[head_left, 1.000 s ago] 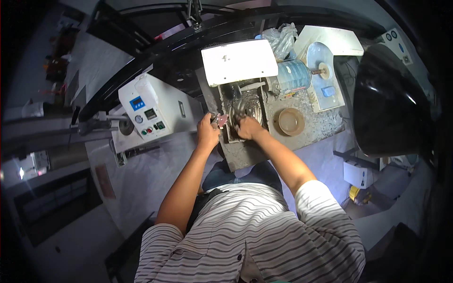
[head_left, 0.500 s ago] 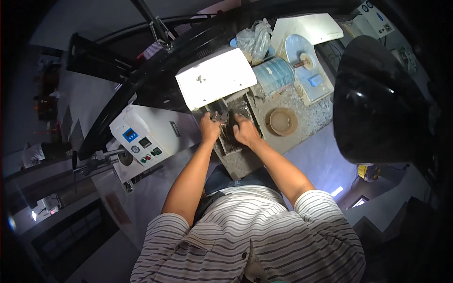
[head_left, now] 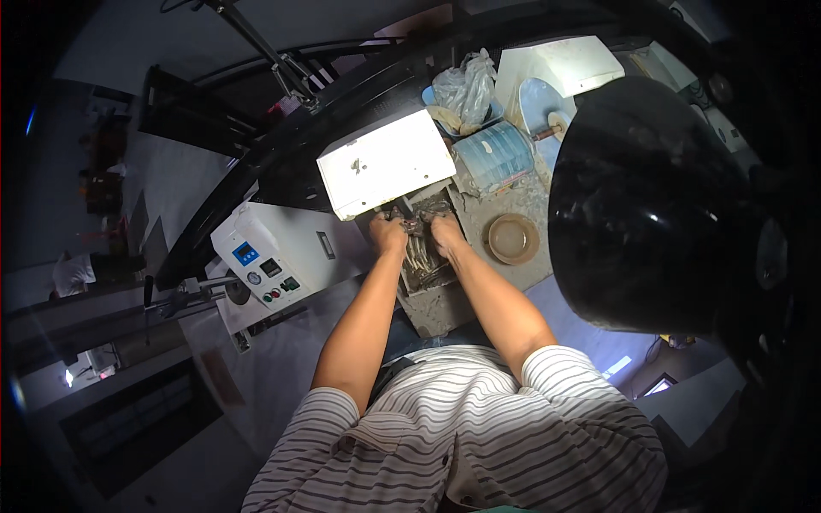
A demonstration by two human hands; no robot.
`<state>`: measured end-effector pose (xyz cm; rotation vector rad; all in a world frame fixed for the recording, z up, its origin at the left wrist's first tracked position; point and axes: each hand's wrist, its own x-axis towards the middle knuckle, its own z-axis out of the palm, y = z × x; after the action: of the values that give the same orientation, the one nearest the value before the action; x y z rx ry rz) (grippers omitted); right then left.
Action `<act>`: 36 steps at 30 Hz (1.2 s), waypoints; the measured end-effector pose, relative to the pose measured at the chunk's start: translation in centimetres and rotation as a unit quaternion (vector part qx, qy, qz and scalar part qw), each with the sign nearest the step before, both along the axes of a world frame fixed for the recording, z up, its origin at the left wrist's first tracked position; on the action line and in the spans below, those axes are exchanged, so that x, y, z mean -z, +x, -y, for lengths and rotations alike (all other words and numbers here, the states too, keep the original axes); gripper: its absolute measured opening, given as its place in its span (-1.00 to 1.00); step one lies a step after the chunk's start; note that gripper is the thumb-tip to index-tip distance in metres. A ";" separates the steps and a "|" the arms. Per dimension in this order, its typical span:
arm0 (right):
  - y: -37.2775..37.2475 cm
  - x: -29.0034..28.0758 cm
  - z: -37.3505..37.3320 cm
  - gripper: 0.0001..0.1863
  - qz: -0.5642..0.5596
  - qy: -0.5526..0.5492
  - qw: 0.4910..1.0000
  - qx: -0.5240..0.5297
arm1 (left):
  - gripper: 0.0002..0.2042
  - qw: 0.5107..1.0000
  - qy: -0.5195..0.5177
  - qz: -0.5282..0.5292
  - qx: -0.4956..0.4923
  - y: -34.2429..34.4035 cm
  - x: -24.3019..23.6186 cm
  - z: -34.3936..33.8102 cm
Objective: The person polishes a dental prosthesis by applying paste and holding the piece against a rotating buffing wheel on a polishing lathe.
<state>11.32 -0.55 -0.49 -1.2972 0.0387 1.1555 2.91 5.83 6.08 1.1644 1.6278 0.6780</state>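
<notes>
Both hands are over a dark, muddy trough (head_left: 432, 278) in the work surface, just in front of a white machine cover (head_left: 389, 162). My left hand (head_left: 390, 232) is at the trough's left side, fingers curled on a dark, wet, clay-smeared piece (head_left: 414, 225) whose kind I cannot make out. Opposite it, my right hand (head_left: 445, 232) is closed at the right side, its fingertips among the same dark muck. Pale streaks show in the trough below the hands. A round brown bowl (head_left: 534, 247) with murky contents stands right of my right hand.
A bluish ribbed cylinder (head_left: 494, 160) lies behind the bowl, with a clear plastic bag (head_left: 466, 92) beyond it. On the left stands a white machine (head_left: 295, 244) with a control panel. A large black lamp-like hood (head_left: 650, 214) looms close on the right.
My right hand has lowered its pointing finger and closed at the trough's right side. My left hand has shifted slightly right and nearer. The view has shifted, and the black hood fills more of it.
</notes>
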 end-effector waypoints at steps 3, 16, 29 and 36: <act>-1.4 -6.0 -1.9 -0.68 0.038 -0.109 0.986 -0.124 | -0.80 0.997 -0.013 0.028 -0.067 -3.3 0.7 -1.5; 1.3 0.3 -1.3 -0.35 0.503 -0.116 0.797 -0.313 | -0.81 0.951 0.185 -0.218 0.120 -5.7 -0.4 1.5; -1.2 -7.2 4.8 -0.65 0.433 0.061 0.830 -0.346 | -0.75 0.926 0.286 -0.186 0.165 -7.7 1.6 2.7; -1.0 -4.8 3.5 -0.54 0.554 -0.015 0.791 -0.260 | -0.81 0.978 0.110 -0.133 0.119 -5.2 1.0 2.1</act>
<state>10.34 -4.06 4.27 -1.9050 -1.2397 0.6472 -2.30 3.70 5.07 1.6414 1.6218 0.5759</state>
